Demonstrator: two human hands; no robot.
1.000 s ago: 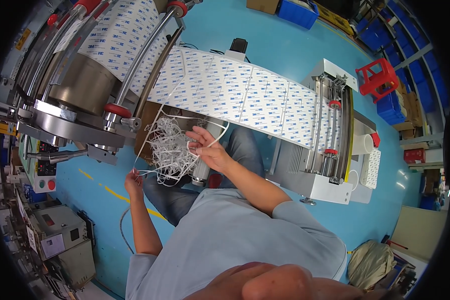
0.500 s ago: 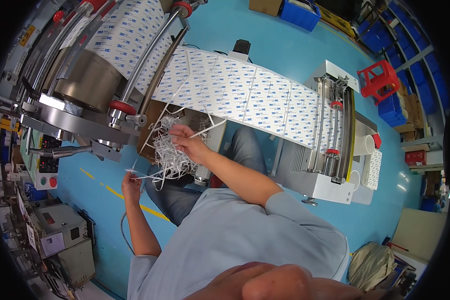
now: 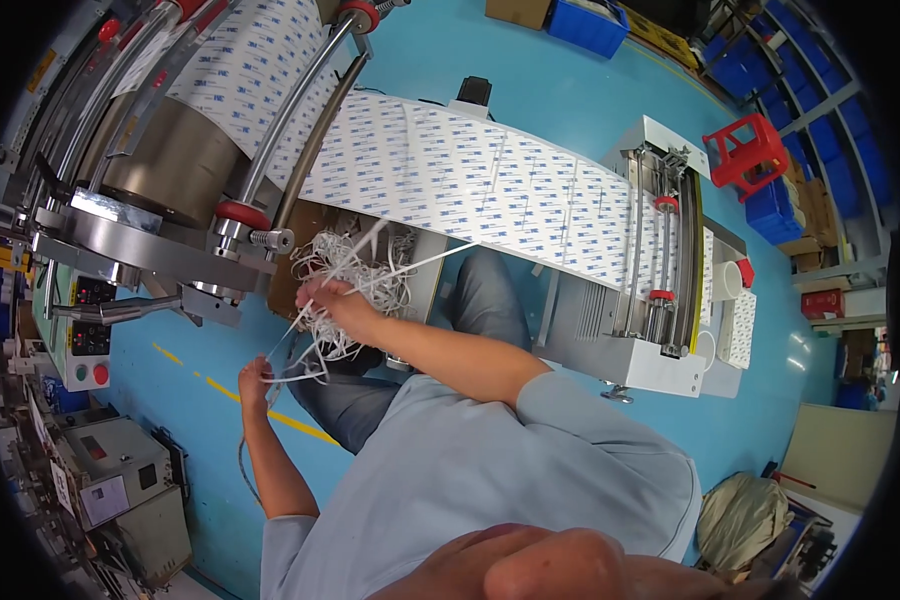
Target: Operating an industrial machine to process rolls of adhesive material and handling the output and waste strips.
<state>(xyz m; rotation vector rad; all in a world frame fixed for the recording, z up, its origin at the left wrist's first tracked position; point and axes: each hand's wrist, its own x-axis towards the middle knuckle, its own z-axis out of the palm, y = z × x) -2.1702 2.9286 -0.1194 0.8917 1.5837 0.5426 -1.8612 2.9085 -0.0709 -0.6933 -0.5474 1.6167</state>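
Note:
A tangled heap of narrow white strips (image 3: 382,268) lies in and over a cardboard box (image 3: 288,275) below the printed white sheet (image 3: 450,170). My right hand (image 3: 338,305) is closed on white strips at the heap's near side. One strip (image 3: 430,259) stretches from near that hand up to the sheet's near edge. Lower and to the left, my left hand (image 3: 254,380) is closed on the ends of the strips, and a thin length runs taut between the two hands. My fingertips are partly hidden on both sides.
A steel roller (image 3: 170,170) with bars and red collars stands at the left. The sheet runs right to a second roller unit (image 3: 660,250). A red stool (image 3: 745,160), blue bins (image 3: 585,28) and a grey control box (image 3: 120,455) are around the floor.
My right hand has moved down and left, nearer the left hand. The left hand has dropped slightly. The strips across the sheet's left part have come away toward me.

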